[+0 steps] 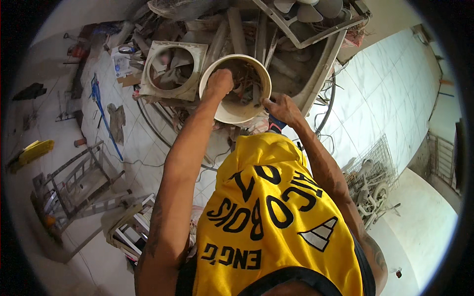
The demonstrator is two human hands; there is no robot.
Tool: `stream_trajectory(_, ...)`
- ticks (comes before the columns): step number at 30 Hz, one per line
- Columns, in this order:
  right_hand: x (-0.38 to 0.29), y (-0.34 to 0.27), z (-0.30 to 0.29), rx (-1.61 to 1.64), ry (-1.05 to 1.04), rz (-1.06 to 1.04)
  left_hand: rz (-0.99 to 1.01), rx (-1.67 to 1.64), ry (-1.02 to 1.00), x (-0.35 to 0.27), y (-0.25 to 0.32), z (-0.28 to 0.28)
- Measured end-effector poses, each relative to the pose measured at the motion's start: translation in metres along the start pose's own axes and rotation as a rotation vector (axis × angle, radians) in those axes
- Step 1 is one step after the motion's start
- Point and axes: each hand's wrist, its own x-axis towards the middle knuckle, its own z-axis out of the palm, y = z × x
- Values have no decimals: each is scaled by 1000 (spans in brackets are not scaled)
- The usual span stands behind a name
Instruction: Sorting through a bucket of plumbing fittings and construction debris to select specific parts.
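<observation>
Inside the upper left part of a round cream bucket [234, 117], my left hand [221, 83] is closed in a fist; whether it holds anything does not show. Debris that looks like twigs and scraps [249, 83] lies in the bucket. At the lower right of the rim is my right hand [279, 107], thumb and fingers drawn together at the bucket's edge; its grip is partly hidden. A dusty square panel with a round opening [197, 70] stands just left of the bucket.
Behind the bucket lie long dusty pieces [237, 31] beside a large basin-like container [314, 88]. A fan [309, 13] sits in a frame at the top. Cables loop over the tiled floor. A metal frame [76, 185] is at left, wire mesh [385, 151] at right.
</observation>
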Motion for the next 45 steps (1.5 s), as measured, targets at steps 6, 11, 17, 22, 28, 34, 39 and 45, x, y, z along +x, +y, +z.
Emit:
stream_trajectory(6, 4, 2, 5, -17, 12, -17, -18, -43, 155, -6, 7, 8)
stream_trajectory(11, 0, -1, 3, -16, -18, 19, -148, 8, 69, 2, 13, 19)
stream_trajectory(17, -5, -7, 1, -17, 22, -79, -181, 52, -80, 24, 7, 21)
stream_trajectory(22, -3, -6, 3, 11, -21, -129, -22, 40, -66, 26, 1, 25)
stream_trajectory(28, 3, 1, 4, -44, -31, -131, -38, -8, -6, 32, -3, 40)
stream_trajectory(34, 7, 5, 5, -45, -35, -144, 191, 40, 60, 38, -3, 42)
stream_trajectory(39, 6, 4, 2, -96, -26, -54, 102, 42, -40, 37, 6, 34)
stream_trajectory(45, 8, 6, 2, -79, -26, -47, 119, 47, -46, 39, 2, 39)
